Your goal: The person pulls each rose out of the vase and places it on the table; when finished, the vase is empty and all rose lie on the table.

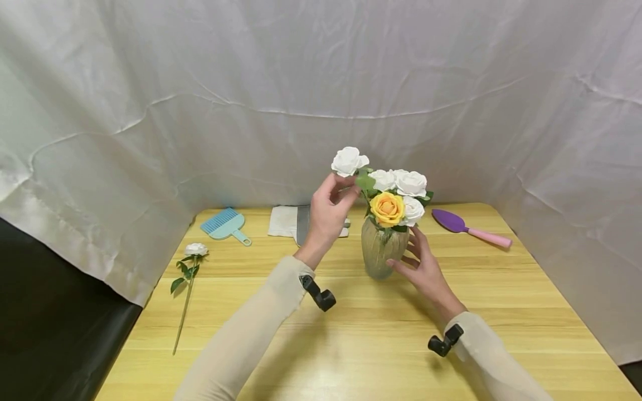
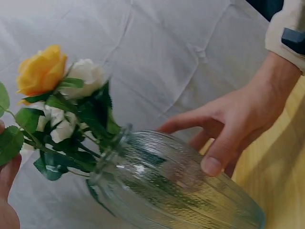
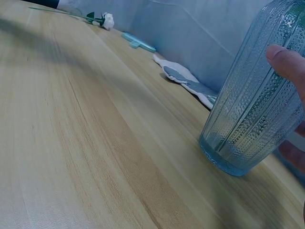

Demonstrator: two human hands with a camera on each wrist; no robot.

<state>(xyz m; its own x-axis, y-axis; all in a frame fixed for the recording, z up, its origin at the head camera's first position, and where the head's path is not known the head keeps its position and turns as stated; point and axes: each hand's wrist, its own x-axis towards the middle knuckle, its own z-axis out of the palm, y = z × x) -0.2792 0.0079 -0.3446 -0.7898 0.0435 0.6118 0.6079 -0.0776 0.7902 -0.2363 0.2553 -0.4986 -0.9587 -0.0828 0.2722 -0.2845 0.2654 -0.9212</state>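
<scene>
A ribbed glass vase point(image 1: 382, 250) stands on the table, holding several white roses point(image 1: 411, 184) and a yellow rose point(image 1: 388, 209). My right hand point(image 1: 423, 267) grips its right side, thumb in front and fingers around the back; the right wrist view shows the thumb against the textured glass point(image 3: 257, 95). Up at the left of the bouquet, my left hand point(image 1: 331, 209) pinches another white rose point(image 1: 349, 161) just under its bloom, beside green leaves point(image 1: 365, 181). The lower stem of that rose is hard to tell from the others at the vase mouth.
One more white rose point(image 1: 195, 249) lies on the left of the table. Toward the back are a light-blue dustpan with a small brush point(image 1: 225, 224) and a white-and-grey glove point(image 1: 286, 221). A purple trowel point(image 1: 451, 221) with a pink handle lies at the right, near the grey curtain point(image 1: 321, 83).
</scene>
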